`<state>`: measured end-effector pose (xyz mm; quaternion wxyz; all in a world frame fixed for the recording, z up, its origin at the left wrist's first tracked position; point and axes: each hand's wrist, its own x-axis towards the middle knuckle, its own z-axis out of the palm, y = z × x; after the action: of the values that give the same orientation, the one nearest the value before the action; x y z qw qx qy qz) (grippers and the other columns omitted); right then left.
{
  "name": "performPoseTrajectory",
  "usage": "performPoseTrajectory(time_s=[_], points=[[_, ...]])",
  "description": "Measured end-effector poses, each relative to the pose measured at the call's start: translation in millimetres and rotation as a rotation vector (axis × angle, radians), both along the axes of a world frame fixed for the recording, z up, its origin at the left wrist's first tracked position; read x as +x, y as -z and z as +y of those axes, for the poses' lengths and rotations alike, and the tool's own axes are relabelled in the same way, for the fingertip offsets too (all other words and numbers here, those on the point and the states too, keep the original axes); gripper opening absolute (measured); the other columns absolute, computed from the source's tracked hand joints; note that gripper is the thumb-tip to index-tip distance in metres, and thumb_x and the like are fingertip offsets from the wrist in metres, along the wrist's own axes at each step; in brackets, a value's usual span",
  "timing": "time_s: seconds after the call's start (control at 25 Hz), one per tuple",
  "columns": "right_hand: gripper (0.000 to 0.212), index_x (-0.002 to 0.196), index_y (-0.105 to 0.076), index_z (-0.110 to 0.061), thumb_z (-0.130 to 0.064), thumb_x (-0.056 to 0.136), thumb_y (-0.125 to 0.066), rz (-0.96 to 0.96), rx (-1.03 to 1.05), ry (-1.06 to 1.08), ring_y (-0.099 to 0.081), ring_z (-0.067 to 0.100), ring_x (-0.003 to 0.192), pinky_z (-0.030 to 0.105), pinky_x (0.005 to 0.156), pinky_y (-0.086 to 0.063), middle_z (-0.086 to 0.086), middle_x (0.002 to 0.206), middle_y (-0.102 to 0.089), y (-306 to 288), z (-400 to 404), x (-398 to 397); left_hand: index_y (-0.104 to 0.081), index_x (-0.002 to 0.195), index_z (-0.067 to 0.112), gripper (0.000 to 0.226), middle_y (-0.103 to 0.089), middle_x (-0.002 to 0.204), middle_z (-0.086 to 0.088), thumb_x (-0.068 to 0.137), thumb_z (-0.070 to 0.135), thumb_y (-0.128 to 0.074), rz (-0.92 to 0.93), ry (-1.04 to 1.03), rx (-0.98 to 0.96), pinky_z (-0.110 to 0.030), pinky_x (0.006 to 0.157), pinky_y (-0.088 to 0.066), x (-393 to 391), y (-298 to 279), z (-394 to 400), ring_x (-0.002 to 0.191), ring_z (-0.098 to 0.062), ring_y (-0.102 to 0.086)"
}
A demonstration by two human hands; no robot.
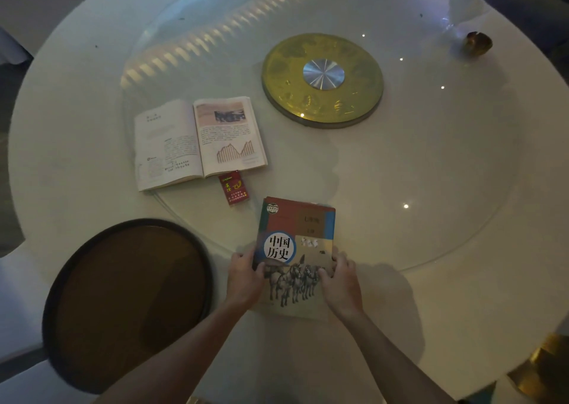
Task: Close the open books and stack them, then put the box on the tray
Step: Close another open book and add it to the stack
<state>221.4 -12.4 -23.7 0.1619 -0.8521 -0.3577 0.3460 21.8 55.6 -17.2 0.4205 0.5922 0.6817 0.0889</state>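
A closed history book (297, 234) with a horse picture on its cover lies near the table's front edge, with another book's edge showing just under it. My left hand (244, 276) grips its left side and my right hand (340, 276) grips its right side. An open book (197, 140) lies flat farther back on the left. A small red box (233, 188) sits just below the open book's spine. A round dark tray (129, 299) with a brown inside rests at the front left, with nothing in it.
The white round table (446, 280) carries a glass turntable with a gold disc hub (322, 80) at its centre. A small brass bowl (478, 43) and a clear card holder (465, 1) stand at the far right.
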Motion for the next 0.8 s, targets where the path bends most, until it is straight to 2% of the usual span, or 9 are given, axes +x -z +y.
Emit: performPoseTrajectory(time_s=[0.12,0.24,0.36,0.48,0.6,0.8], points=[[0.033,0.124,-0.06,-0.019,-0.033,0.094,-0.065,-0.07,0.008,0.004,-0.061,0.026,0.106,0.039,0.083,-0.055,0.006,0.117,-0.061,3,-3,-1,-0.06,0.134,0.024,0.04,-0.056,0.109,-0.002,0.094,0.022,-0.062,-0.035,-0.007,-0.023,-0.037,0.09,-0.056,0,-1,4,0.101,-0.02,-0.062],[0.019,0.111,-0.065,-0.018,-0.029,0.096,-0.063,0.008,-0.007,0.098,-0.063,0.023,0.09,0.035,0.071,-0.052,0.005,0.103,-0.068,4,1,-5,-0.07,0.122,0.02,0.029,-0.066,0.104,-0.001,0.095,0.019,-0.059,-0.063,-0.03,-0.044,-0.032,0.078,-0.057,-2,0,12,0.091,-0.015,-0.065],[0.019,0.104,-0.069,-0.015,-0.031,0.093,-0.069,0.163,-0.068,0.293,-0.069,0.022,0.089,0.037,0.074,-0.057,0.002,0.098,-0.074,4,8,0,-0.073,0.107,0.024,0.021,-0.077,0.093,0.0,0.093,0.019,-0.059,-0.104,-0.096,-0.155,-0.04,0.07,-0.063,1,-5,21,0.08,-0.015,-0.071],[0.02,0.098,-0.075,-0.018,-0.034,0.087,-0.072,0.268,-0.106,0.368,-0.075,0.022,0.083,0.046,0.08,-0.064,-0.001,0.09,-0.079,9,17,12,-0.076,0.104,0.021,0.022,-0.077,0.087,0.004,0.09,0.022,-0.059,-0.081,-0.112,-0.181,-0.033,0.062,-0.06,7,-7,32,0.074,-0.013,-0.071],[0.022,0.1,-0.069,-0.019,-0.037,0.087,-0.072,0.243,-0.107,0.368,-0.073,0.024,0.086,0.05,0.084,-0.062,0.001,0.094,-0.076,11,32,21,-0.075,0.112,0.024,0.028,-0.078,0.092,0.004,0.09,0.026,-0.058,-0.043,-0.078,-0.171,-0.036,0.069,-0.061,20,-12,47,0.078,-0.014,-0.072],[0.019,0.098,-0.066,-0.018,-0.034,0.089,-0.072,0.216,-0.073,0.378,-0.072,0.027,0.087,0.049,0.084,-0.061,0.004,0.095,-0.074,5,74,43,-0.075,0.113,0.027,0.031,-0.076,0.097,0.003,0.087,0.029,-0.058,-0.059,-0.046,-0.15,-0.039,0.073,-0.061,40,-14,87,0.082,-0.017,-0.072]])
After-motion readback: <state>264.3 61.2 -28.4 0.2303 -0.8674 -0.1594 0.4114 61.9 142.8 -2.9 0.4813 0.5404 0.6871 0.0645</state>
